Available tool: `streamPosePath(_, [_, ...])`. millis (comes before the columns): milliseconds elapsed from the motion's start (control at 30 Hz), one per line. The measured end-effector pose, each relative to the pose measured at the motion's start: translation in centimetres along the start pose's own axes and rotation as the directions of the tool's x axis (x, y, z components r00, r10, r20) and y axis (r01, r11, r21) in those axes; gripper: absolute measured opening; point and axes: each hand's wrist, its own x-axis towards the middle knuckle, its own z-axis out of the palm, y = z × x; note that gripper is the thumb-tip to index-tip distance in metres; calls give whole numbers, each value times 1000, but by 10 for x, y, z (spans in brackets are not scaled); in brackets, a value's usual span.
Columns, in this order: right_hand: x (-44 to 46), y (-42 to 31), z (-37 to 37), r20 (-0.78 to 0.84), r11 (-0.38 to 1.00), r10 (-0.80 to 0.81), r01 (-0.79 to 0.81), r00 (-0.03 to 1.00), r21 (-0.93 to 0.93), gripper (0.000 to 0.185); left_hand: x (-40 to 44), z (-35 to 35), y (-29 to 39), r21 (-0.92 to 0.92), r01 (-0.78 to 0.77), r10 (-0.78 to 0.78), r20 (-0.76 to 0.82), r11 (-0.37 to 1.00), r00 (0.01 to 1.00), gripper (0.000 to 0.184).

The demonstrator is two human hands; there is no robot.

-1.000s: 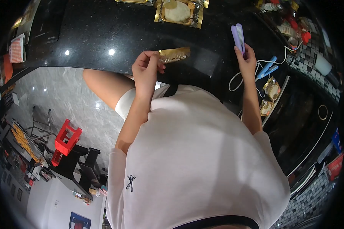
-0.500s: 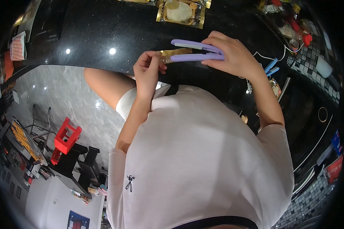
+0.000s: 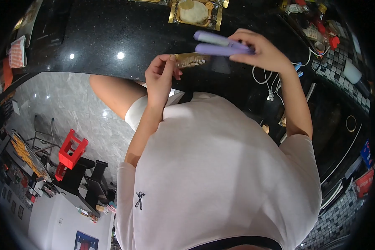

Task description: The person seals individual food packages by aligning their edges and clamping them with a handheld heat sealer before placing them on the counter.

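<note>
Pinched between the fingers of my left hand (image 3: 160, 77) is the end of a small gold packet (image 3: 191, 60), held over the black counter (image 3: 104, 37). My right hand (image 3: 262, 52) grips a purple hair-straightener-like clamp (image 3: 214, 50) by its hinged end. The clamp's two arms are apart and blurred by motion, with their tips just above the packet's far end. Whether they touch it I cannot tell. A gold-edged package with a round white item (image 3: 193, 12) lies on the counter beyond.
Bottles with red caps (image 3: 334, 42) stand at the upper right. A white cord (image 3: 267, 79) and a partly hidden light blue tool (image 3: 298, 66) lie beside my right forearm. A red stool (image 3: 73, 149) stands on the floor at left.
My right hand has brought the purple clamp leftward from the counter's right side to the packet, then drawn it slightly back right. Its arms have spread. My left hand has barely moved.
</note>
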Motion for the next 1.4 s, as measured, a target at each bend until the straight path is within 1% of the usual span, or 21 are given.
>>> streamPosePath(67, [-6, 16, -8, -56, 992, 42, -35, 998, 118, 37, 0, 1, 1, 17, 11, -11, -2, 1000, 1000, 14])
streamPosePath(133, [-10, 19, -11, -58, 987, 102, -94, 993, 128, 38, 1, 1, 1, 19, 12, -12, 1, 1000, 1000, 14])
streamPosePath(233, [-10, 9, 0, -76, 997, -69, 66, 995, -40, 37, 2, 0, -1, 3, 3, -3, 9, 1000, 1000, 14])
streamPosePath(367, [-5, -12, 16, -89, 991, -52, 41, 995, -126, 38, 2, 0, -1, 6, -1, 1, 1, 1000, 1000, 14])
streamPosePath(467, [0, -14, 23, -112, 978, -82, 58, 990, -202, 36, 2, 1, -2, -1, -4, 4, -2, 1000, 1000, 14])
streamPosePath(667, [8, -14, 26, -95, 973, -77, 54, 993, -222, 28, 1, -1, -3, -9, -13, 13, 10, 1000, 1000, 16])
streamPosePath(800, [9, -1, 29, -118, 985, -100, 82, 988, -150, 25, 4, -1, -3, 36, 22, -21, -15, 999, 1000, 21])
streamPosePath(867, [10, 8, 31, -129, 989, -127, 114, 983, -98, 24, 5, 2, 1, 21, 40, -40, -6, 999, 999, 23])
streamPosePath(967, [10, 10, 28, -106, 997, -73, 70, 992, -36, 24, 7, 4, 1, -12, 62, -62, 12, 998, 998, 23])
streamPosePath(1067, [8, 7, 24, -35, 999, -26, 25, 999, -47, 25, 11, 2, -4, -29, 62, -61, 31, 998, 998, 22])
streamPosePath(1167, [6, 21, 24, -33, 991, 28, -24, 999, 129, 28, 14, 2, -7, -41, 63, -62, 35, 997, 997, 21])
streamPosePath(1200, [4, 17, 18, -1, 951, 190, -183, 982, 251, 32, 14, 3, -7, -47, 66, -65, 33, 997, 997, 20])
streamPosePath(1267, [1, 21, 6, 17, 919, 304, -298, 953, 260, 34, 13, 4, -5, -45, 60, -58, 29, 997, 998, 20])
streamPosePath(1300, [1, 23, 2, 58, 909, 317, -321, 947, 266, 35, 14, 4, -4, -40, 56, -55, 30, 998, 998, 20])
streamPosePath(1367, [2, 21, 6, -10, 988, 97, -95, 995, 120, 36, 15, 3, -5, -39, 54, -53, 26, 998, 998, 19])
streamPosePath(1400, [2, 18, 8, -30, 999, -19, 20, 999, 41, 36, 15, 3, -6, -38, 53, -52, 24, 998, 998, 19])
